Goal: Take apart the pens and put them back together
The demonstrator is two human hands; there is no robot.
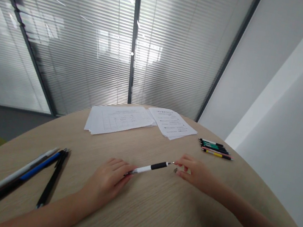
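Observation:
A white ballpoint pen (144, 170) with a black grip slants over the middle of the table. My left hand (109, 178) is closed around its rear end, thumb and fingers pinching it. The pen's thin metal tip points right, toward my right hand (192, 172). There the fingers are curved, with a gap between forefinger and thumb; the forefinger is at the pen tip, and I cannot tell whether they touch. A small dark metallic piece (175, 170) sits just by the right thumb tip; whether the thumb touches it is unclear.
Several pens (216, 148) lie in a row at the right. At the left are larger pens, one white (5, 180), one blue and black (41, 165), one black (53, 180). Printed sheets (123, 120) lie at the rounded table's (135, 218) far edge, before blinds.

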